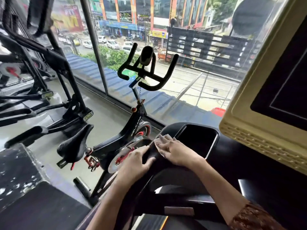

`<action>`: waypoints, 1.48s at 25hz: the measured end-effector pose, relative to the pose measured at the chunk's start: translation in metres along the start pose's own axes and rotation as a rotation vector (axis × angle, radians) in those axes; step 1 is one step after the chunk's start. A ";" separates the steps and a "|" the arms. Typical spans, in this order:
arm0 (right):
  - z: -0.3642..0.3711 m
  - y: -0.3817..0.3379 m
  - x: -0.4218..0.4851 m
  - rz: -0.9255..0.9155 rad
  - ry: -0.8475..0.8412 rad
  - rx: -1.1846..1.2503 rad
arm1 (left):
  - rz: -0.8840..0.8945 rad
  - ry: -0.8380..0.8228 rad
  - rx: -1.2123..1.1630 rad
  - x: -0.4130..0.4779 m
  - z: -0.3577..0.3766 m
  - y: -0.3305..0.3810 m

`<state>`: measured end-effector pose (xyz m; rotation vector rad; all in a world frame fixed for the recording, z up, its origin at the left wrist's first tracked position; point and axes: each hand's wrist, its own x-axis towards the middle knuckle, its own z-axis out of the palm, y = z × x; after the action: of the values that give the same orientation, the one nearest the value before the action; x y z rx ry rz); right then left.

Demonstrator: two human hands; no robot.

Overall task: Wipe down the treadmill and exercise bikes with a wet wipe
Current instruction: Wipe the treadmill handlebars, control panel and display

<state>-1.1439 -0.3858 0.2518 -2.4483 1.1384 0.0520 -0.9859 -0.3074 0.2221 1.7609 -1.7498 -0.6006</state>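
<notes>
Head view: your right hand lies flat, fingers straight and close together, pressing the wet wipe onto the upper left corner of the treadmill console. The wipe is white and crumpled, and only its far edge shows past your fingertips. It sits just beside the dark screen, at the spot where the console meets the handrail.

Your left hand grips that black handrail just below the wipe. The thumb rests on the top face and the index finger points along the rail. The other fingers seem to curl round its outer side, but the rail hides most of them. The two hands are near each other and not touching. A patterned brown sleeve covers your right upper arm.

To the left of the treadmill stands a black exercise bike with red trim. Its saddle points towards you, its silver flywheel is just behind your left hand, and its handlebars rise against the window. Further left are black elliptical machines on the grey floor. At the right edge a beige housing frames another dark panel, tilted above the console. A street with parked cars and shopfronts shows through the glass.
</notes>
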 end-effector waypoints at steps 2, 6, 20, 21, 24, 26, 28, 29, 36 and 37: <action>0.010 -0.019 0.009 -0.012 0.088 0.028 | -0.033 0.022 0.017 -0.009 -0.002 0.001; 0.034 -0.018 -0.026 -0.268 0.044 0.035 | -0.136 0.096 0.043 -0.052 -0.007 -0.006; 0.090 -0.050 -0.046 -0.258 0.255 0.042 | -0.321 0.344 0.541 -0.204 0.010 -0.012; 0.092 -0.055 -0.036 -0.183 0.275 0.053 | -0.325 0.348 0.561 -0.209 0.013 -0.013; 0.116 -0.102 -0.037 -0.343 0.288 -0.002 | -0.344 0.382 0.588 -0.223 0.022 -0.016; 0.132 -0.110 -0.056 -0.595 0.271 -0.062 | -0.351 0.432 0.580 -0.232 0.023 -0.019; 0.132 -0.090 -0.069 -0.670 0.307 -0.107 | -0.353 0.475 0.568 -0.244 0.025 -0.023; 0.130 -0.080 -0.071 -0.645 0.348 -0.123 | -0.343 0.484 0.581 -0.250 0.026 -0.025; 0.151 -0.139 -0.067 -0.577 0.327 -0.047 | -0.335 0.521 0.651 -0.262 0.037 -0.028; 0.155 -0.135 -0.075 -0.675 0.309 -0.056 | -0.336 0.531 0.655 -0.266 0.036 -0.029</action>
<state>-1.0711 -0.1929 0.1781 -2.8243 0.3615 -0.5161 -0.9993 -0.0461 0.1543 2.3943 -1.3520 0.3601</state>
